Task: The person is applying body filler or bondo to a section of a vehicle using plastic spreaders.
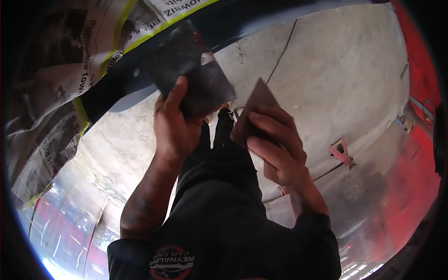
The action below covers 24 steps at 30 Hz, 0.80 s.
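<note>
My left hand (175, 128) grips a dark, flat, square plate (205, 88) by its near edge, thumb on top. A small pale patch shows on its face. The plate is tilted and overlaps the dark, glossy panel edge (119, 86) in the view; I cannot tell if they touch. To the right, my right hand (280, 147) is closed on a thin, stiff, grey-brown flat sheet (256, 105), its fingers across the face and a pointed corner upward. The sheet and the plate are apart.
Newspaper (70, 51) edged with yellow-green tape (109, 44) covers the surface at the left. Below lies a pale concrete floor (340, 84) with a thin dark cable (284, 49). A pink stand (340, 151) and a red surface (422, 70) are at the right.
</note>
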Available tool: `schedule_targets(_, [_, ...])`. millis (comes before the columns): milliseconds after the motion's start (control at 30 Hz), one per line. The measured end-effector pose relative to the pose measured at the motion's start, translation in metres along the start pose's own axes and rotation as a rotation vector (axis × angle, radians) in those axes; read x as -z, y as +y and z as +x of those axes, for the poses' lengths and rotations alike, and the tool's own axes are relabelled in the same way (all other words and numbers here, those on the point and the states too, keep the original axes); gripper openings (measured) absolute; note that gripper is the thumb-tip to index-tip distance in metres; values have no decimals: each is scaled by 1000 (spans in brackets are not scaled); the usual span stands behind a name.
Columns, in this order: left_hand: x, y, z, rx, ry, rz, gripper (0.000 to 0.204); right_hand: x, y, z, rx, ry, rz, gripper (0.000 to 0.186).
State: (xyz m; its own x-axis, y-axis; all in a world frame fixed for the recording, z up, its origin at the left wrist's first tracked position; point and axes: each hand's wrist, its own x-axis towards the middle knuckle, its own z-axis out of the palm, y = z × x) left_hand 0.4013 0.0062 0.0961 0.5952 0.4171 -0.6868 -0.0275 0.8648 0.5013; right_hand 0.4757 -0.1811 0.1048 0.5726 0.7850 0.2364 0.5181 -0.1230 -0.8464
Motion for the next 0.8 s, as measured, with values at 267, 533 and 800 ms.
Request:
schedule_targets(267, [37, -5, 1, -776, -207, 1429, 31, 0, 50, -11, -45, -69, -380, 43])
schedule_targets(533, [41, 2, 3, -988, -162, 1486, 44, 14, 19, 19, 53, -45, -597, 33])
schedule_targets(800, [31, 4, 10, -683, -68, 1238, 35, 1, 50, -22, -233, -278, -286, 35])
